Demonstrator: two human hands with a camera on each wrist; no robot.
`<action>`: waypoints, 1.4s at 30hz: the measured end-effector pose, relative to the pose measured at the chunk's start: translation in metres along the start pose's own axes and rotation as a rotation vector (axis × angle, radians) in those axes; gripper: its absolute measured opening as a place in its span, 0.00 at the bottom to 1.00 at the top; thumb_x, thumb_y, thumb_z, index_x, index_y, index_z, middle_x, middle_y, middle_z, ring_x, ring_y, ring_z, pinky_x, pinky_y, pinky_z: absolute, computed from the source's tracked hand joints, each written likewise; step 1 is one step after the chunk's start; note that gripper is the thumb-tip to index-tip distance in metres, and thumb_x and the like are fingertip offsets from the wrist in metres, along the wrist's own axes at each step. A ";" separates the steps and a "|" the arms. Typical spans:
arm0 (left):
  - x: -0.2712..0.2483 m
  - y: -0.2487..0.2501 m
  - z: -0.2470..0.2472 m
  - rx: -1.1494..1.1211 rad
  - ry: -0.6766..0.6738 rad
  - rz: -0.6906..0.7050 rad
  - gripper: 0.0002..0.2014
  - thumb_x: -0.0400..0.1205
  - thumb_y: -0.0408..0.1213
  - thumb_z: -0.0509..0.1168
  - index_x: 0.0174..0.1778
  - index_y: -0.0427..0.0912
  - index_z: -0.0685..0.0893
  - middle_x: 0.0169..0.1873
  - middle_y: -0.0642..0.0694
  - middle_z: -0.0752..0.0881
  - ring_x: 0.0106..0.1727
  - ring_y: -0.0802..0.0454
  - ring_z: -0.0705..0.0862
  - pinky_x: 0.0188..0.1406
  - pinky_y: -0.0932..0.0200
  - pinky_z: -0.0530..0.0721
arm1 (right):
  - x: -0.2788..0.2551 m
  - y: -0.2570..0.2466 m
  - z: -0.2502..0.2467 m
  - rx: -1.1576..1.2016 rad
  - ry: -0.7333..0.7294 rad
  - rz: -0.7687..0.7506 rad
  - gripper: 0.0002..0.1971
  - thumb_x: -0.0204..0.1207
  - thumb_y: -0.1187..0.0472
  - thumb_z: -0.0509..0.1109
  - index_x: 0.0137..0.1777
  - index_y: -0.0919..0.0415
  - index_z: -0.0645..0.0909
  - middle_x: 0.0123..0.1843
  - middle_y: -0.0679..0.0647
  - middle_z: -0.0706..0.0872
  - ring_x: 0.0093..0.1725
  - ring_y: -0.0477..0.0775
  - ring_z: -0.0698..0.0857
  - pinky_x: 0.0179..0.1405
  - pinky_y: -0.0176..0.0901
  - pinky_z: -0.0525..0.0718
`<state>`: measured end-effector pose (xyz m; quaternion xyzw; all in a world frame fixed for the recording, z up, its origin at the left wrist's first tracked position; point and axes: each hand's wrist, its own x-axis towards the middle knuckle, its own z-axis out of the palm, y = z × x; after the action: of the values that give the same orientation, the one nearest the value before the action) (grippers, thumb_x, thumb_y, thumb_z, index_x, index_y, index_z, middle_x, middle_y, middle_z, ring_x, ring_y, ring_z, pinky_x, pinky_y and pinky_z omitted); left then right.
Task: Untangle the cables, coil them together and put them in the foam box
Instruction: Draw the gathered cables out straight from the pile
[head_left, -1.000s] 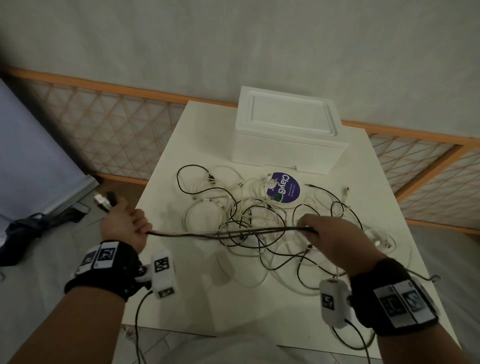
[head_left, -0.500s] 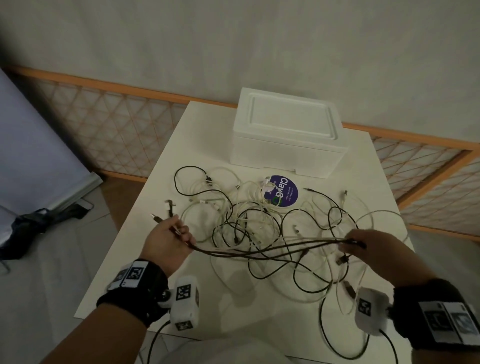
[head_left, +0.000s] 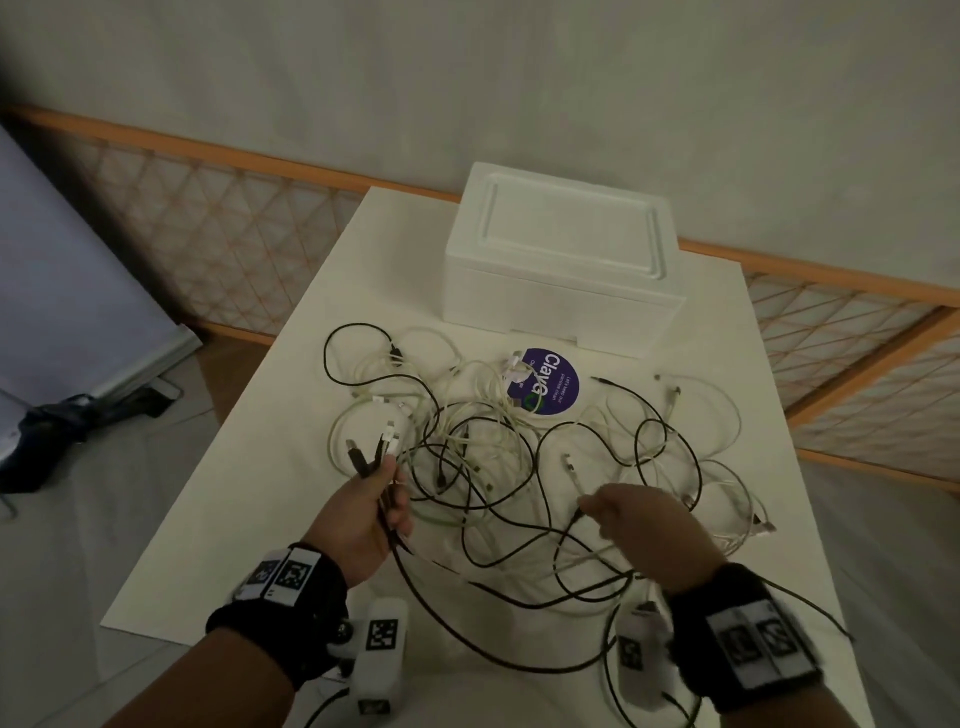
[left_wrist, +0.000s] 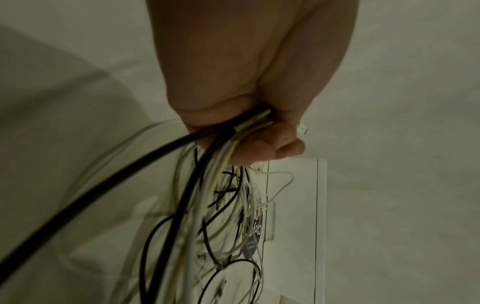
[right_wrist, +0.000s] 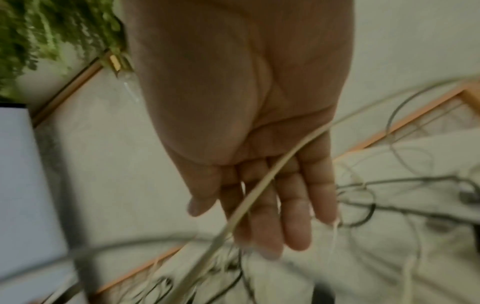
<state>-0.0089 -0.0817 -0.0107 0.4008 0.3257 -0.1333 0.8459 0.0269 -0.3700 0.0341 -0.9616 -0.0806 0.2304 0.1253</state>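
A tangle of black and white cables (head_left: 498, 457) lies spread over the white table (head_left: 244, 525). My left hand (head_left: 387, 483) grips a bundle of black and white cable ends (left_wrist: 207, 164); their plugs (head_left: 363, 457) stick out above the fist (left_wrist: 246, 127). From that fist a thick black cable (head_left: 467, 629) sags toward the near edge. My right hand (head_left: 597, 512) hovers over the right part of the tangle, fingers (right_wrist: 259, 216) straight, with one white cable (right_wrist: 259, 185) draped across them. The white foam box (head_left: 561, 265) stands at the back with its lid on.
A round purple sticker (head_left: 550, 382) lies on the table in front of the box, under some white cables. A wooden lattice railing (head_left: 208, 234) runs behind the table. On the floor at left stand a pale panel (head_left: 62, 286) and a dark bag (head_left: 41, 436).
My left hand has come in from beyond the table's left edge to over the tangle, carrying the cable ends. My right hand has let go of the taut black cables, which now sag.
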 end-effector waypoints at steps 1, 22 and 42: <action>0.001 0.000 0.002 0.021 -0.007 0.009 0.15 0.87 0.44 0.57 0.38 0.41 0.77 0.21 0.48 0.73 0.17 0.57 0.67 0.18 0.65 0.70 | 0.006 -0.005 0.009 -0.031 -0.035 0.002 0.20 0.82 0.41 0.57 0.43 0.56 0.79 0.43 0.52 0.86 0.47 0.53 0.84 0.47 0.46 0.80; 0.014 0.009 0.016 -0.124 -0.046 -0.046 0.15 0.86 0.39 0.59 0.32 0.45 0.71 0.22 0.51 0.67 0.17 0.57 0.64 0.18 0.64 0.66 | 0.004 -0.014 0.061 -0.277 -0.265 0.092 0.12 0.75 0.50 0.64 0.52 0.56 0.78 0.52 0.53 0.81 0.53 0.54 0.83 0.44 0.42 0.77; -0.014 0.018 0.071 0.122 -0.145 0.026 0.14 0.85 0.42 0.61 0.50 0.37 0.88 0.50 0.46 0.91 0.15 0.58 0.61 0.17 0.64 0.68 | -0.012 -0.105 -0.022 0.149 0.667 -0.325 0.14 0.74 0.48 0.56 0.41 0.53 0.80 0.31 0.47 0.82 0.30 0.51 0.80 0.26 0.45 0.78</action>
<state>0.0209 -0.1248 0.0422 0.4449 0.2494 -0.1704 0.8431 0.0168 -0.2767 0.0872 -0.9467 -0.1701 -0.1131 0.2491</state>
